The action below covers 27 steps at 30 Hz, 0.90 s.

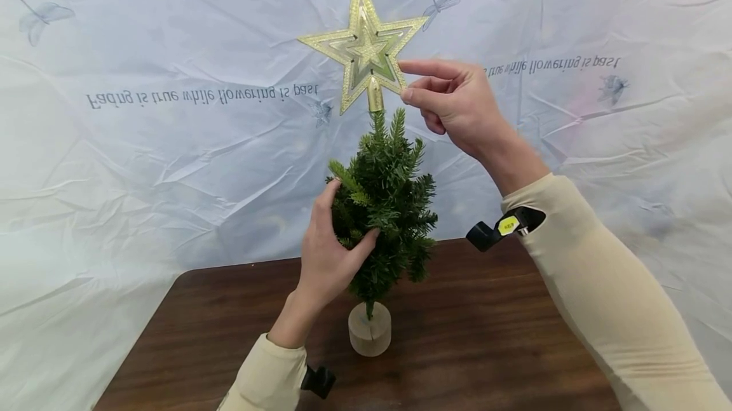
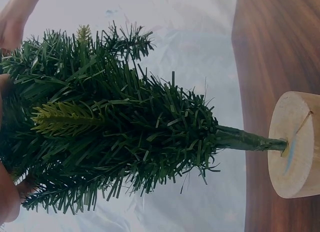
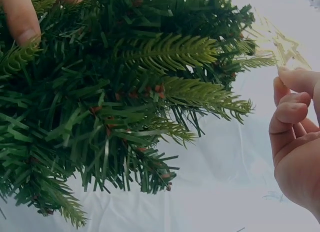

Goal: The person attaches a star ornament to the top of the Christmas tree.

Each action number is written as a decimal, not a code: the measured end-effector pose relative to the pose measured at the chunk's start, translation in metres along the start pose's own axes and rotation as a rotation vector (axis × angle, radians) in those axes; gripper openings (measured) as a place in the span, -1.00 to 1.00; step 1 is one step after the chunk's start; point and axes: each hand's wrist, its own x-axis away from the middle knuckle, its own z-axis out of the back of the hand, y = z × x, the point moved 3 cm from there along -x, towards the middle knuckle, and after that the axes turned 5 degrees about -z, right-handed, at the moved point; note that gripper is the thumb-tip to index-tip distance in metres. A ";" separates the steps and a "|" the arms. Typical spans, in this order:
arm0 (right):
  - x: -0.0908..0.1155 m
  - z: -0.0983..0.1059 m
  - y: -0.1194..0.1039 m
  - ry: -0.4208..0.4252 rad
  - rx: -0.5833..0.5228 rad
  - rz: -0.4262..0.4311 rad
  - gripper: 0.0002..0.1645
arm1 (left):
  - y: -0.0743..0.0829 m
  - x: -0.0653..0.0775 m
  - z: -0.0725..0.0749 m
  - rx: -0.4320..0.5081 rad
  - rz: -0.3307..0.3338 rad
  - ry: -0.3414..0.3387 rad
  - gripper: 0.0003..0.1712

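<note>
A small artificial Christmas tree [image 1: 394, 208] stands upright on a round wooden base [image 1: 370, 335]. At its tip sits a gold star tree topper [image 1: 366, 49], its short tubular socket meeting the uppermost twigs. The right hand [image 1: 457, 96] pinches the star's lower right point between thumb and fingers; the right wrist view shows this hand [image 3: 297, 127] beside the tree's top. Around the left side of the branches, the left hand [image 1: 328, 252] grips the tree with thumb in front. Some of its fingertips are hidden among the needles.
The tree's base rests on a dark brown wooden table [image 1: 486, 335] with a rounded back corner. Behind it hangs a creased pale blue-white cloth [image 1: 229, 163] with printed lettering and dragonflies. A black wrist strap [image 1: 486, 233] shows at the right cuff, and another black piece [image 1: 318, 381] at the left.
</note>
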 end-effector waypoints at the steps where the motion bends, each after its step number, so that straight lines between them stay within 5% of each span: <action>1: 0.001 -0.001 0.000 -0.003 0.008 0.020 -0.52 | 0.000 0.000 0.000 -0.001 0.001 0.000 0.09; 17: 0.003 -0.007 0.006 -0.022 0.004 0.101 -0.46 | 0.000 0.000 0.001 0.002 -0.003 -0.013 0.10; 27: 0.005 -0.009 0.006 0.026 0.005 0.036 -0.51 | 0.000 0.000 0.002 0.006 0.010 -0.022 0.10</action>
